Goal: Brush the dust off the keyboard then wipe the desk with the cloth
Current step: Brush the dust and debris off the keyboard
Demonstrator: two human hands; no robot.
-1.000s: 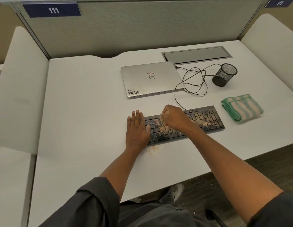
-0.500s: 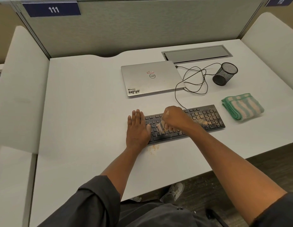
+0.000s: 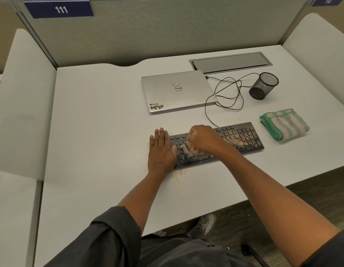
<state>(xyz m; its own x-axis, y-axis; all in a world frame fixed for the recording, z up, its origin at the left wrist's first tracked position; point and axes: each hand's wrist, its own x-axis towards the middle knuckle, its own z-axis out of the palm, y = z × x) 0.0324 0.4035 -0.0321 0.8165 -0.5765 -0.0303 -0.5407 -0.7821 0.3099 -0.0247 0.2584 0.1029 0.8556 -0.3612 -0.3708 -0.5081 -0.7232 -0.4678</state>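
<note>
On a white desk (image 3: 102,132), the left hand (image 3: 161,151) lies flat, fingers straight, on the black keyboard's (image 3: 242,138) left end. The right hand (image 3: 203,138) grips what seems a small brush (image 3: 189,146) on mid-keyboard. A folded striped cloth (image 3: 283,124) lies just right of the keyboard.

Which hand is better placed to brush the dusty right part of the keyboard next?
The right hand. It already grips the brush and is nearer the dust on the keyboard. The left hand lies flat on the left end, steadying it.
</note>
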